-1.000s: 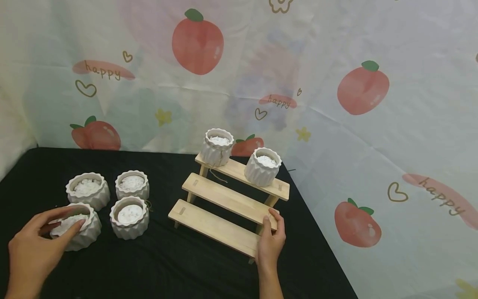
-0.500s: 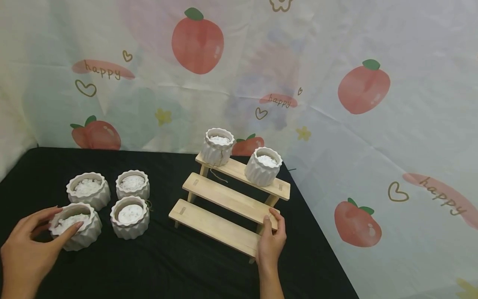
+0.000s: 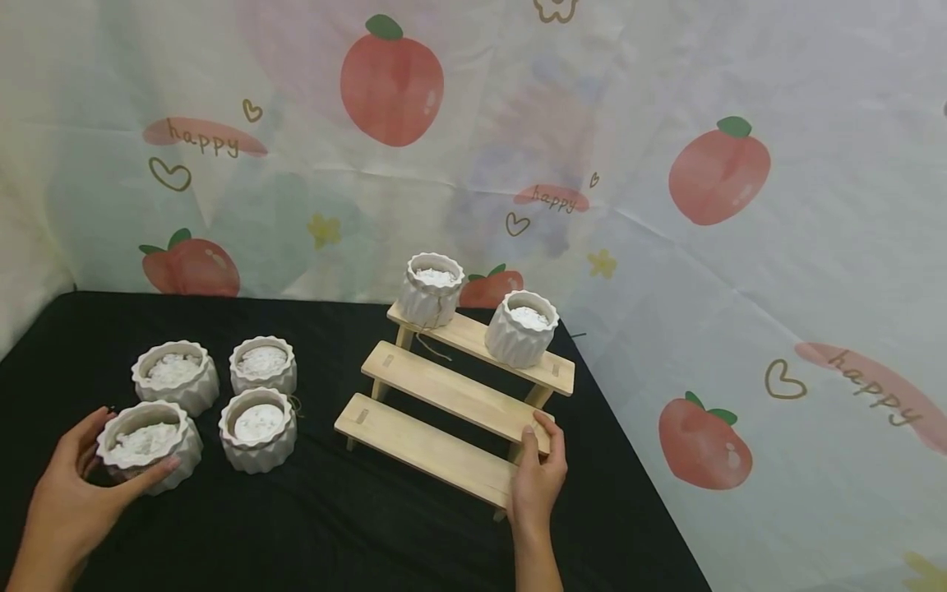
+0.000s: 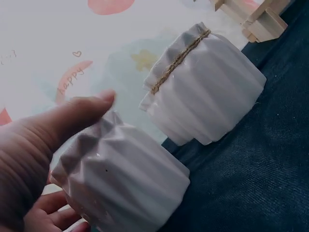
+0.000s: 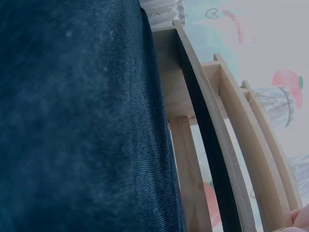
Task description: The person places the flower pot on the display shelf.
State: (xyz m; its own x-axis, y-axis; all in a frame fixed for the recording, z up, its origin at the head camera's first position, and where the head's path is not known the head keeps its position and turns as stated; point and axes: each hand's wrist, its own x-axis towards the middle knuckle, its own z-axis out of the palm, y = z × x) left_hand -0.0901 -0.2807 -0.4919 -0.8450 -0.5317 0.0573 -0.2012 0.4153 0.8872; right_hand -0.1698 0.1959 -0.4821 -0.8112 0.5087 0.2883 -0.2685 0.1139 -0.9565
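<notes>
My left hand [image 3: 81,485] is around the outside of the front-left white fluted pot [image 3: 181,464], which holds white granules. Its thumb lies along the near side and its fingers along the left; in the left wrist view the thumb [image 4: 79,113] extends by the rim of this pot [image 4: 130,179]. My right hand [image 3: 538,477] grips the right end of a three-step wooden stand [image 3: 429,452], its fingertips at the middle step. Only a bit of the right hand [image 5: 301,220] shows in the right wrist view.
Close by stand a back-left pot [image 3: 194,395], a back pot [image 3: 262,380] and a pot with twine [image 3: 259,452]. On the top step sit a twine-tied pot [image 3: 427,300] and a plain pot [image 3: 518,339]. A patterned curtain [image 3: 459,197] rises behind the black cloth [image 3: 333,534].
My left hand has shifted from over the front-left pot's rim to lower around its outside, thumb now along the near side. The pots, the stand and my right hand have stayed in place.
</notes>
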